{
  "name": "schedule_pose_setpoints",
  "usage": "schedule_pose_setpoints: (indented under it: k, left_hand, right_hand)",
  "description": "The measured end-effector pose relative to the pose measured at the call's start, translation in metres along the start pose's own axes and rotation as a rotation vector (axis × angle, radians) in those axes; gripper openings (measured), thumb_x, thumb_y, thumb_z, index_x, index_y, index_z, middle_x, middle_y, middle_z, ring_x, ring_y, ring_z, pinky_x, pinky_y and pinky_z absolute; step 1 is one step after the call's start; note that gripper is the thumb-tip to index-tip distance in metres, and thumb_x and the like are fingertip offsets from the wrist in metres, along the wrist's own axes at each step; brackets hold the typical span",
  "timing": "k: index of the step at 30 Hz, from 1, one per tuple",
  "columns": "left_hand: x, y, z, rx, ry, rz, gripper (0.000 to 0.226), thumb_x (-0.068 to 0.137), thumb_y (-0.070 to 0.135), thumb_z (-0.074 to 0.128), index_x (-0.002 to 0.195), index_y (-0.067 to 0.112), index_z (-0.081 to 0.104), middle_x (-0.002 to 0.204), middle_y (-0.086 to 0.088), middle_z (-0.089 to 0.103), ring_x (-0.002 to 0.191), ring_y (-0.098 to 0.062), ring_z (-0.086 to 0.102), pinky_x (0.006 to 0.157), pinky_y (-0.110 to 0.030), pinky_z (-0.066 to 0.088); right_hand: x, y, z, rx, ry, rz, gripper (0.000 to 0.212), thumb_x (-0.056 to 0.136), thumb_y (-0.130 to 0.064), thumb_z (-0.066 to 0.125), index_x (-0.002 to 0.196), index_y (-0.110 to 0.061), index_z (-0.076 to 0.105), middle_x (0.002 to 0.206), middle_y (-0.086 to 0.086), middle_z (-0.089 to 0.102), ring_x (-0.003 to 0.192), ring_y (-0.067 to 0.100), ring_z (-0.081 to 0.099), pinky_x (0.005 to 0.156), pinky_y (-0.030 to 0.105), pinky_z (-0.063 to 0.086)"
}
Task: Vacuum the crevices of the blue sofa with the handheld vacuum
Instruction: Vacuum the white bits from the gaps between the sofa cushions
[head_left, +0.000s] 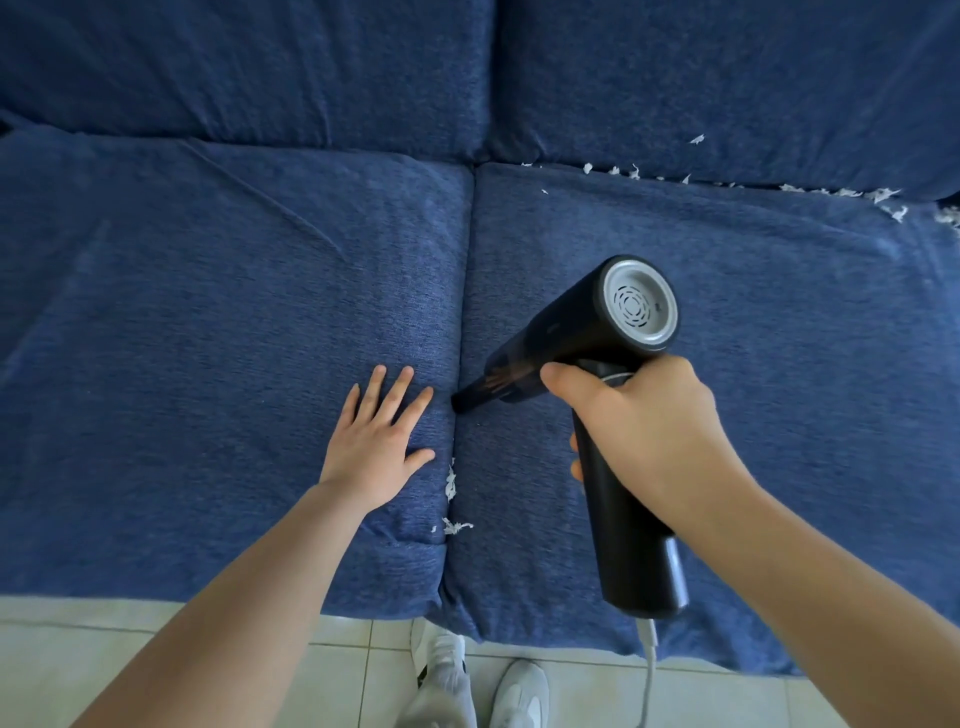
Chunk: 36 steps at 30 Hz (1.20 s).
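The blue sofa (208, 291) fills the view, with a crevice (464, 291) running between its two seat cushions. My right hand (644, 421) grips the handle of a black handheld vacuum (582, 332). Its narrow nozzle (470, 399) points down-left into the crevice. My left hand (382, 441) lies flat with straight fingers on the left cushion, pressing right beside the crevice. White paper shreds (451, 483) sit in the crevice just nearer me than the nozzle.
More white shreds (841, 193) line the crevice under the right back cushion. A white cord (649, 670) hangs from the vacuum's handle down to the pale tiled floor (156, 654). My white shoes (519, 696) stand against the sofa's front edge.
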<state>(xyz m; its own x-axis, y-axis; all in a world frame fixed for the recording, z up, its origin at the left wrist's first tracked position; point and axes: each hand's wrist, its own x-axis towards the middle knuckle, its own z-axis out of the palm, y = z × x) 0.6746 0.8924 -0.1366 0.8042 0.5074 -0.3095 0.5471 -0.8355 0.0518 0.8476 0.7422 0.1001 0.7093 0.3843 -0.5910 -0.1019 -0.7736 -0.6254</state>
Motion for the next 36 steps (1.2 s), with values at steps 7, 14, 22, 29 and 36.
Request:
schedule_pose_setpoints:
  k: [7, 14, 22, 29, 36]
  left_hand:
    - [-0.002, -0.003, -0.004, 0.022, -0.035, 0.026, 0.074, 0.095, 0.057, 0.041, 0.155, 0.029, 0.007, 0.163, 0.0, -0.011, 0.149, -0.03, -0.013, 0.121, -0.048, 0.002]
    - [-0.003, -0.002, -0.009, 0.065, -0.08, 0.038, 0.072, 0.099, 0.051, 0.037, 0.155, 0.029, -0.002, 0.162, -0.001, -0.017, 0.148, -0.03, -0.018, 0.121, -0.047, -0.001]
    - [-0.007, 0.001, -0.003, 0.064, -0.067, 0.05, 0.058, 0.102, 0.04, 0.037, 0.151, 0.045, 0.006, 0.162, -0.005, -0.019, 0.147, -0.036, -0.02, 0.12, -0.054, 0.0]
    - [-0.031, 0.013, 0.007, 0.013, -0.034, 0.001, 0.055, 0.101, 0.045, 0.025, 0.154, 0.035, 0.013, 0.163, 0.001, -0.009, 0.148, -0.03, -0.015, 0.12, -0.052, -0.002]
    - [-0.052, 0.007, 0.024, 0.058, 0.077, 0.071, 0.065, 0.095, 0.056, 0.025, 0.15, 0.023, 0.035, 0.16, -0.002, 0.025, 0.148, -0.033, 0.015, 0.118, -0.055, 0.017]
  right_hand:
    - [-0.017, 0.007, -0.009, -0.119, -0.042, -0.041, 0.037, 0.074, -0.044, 0.075, 0.068, -0.008, 0.066, 0.061, 0.01, 0.071, 0.049, 0.026, 0.07, 0.062, 0.043, 0.062]
    - [-0.024, 0.013, -0.002, -0.145, -0.039, -0.082, 0.047, 0.06, -0.059, 0.069, 0.069, -0.014, 0.063, 0.073, 0.011, 0.071, 0.066, 0.033, 0.071, 0.07, 0.045, 0.061]
    - [-0.034, 0.032, -0.003, -0.109, -0.02, -0.088, 0.04, 0.073, -0.048, 0.072, 0.063, -0.011, 0.062, 0.062, 0.008, 0.07, 0.06, 0.028, 0.071, 0.067, 0.042, 0.061]
    - [-0.048, 0.039, -0.021, -0.027, 0.037, -0.091, 0.038, 0.076, -0.04, 0.074, 0.062, -0.006, 0.063, 0.052, 0.012, 0.067, 0.046, 0.024, 0.067, 0.061, 0.041, 0.06]
    - [-0.072, 0.067, 0.007, -0.046, 0.055, -0.073, 0.042, 0.066, -0.051, 0.073, 0.06, -0.011, 0.062, 0.058, 0.007, 0.069, 0.064, 0.033, 0.071, 0.069, 0.046, 0.06]
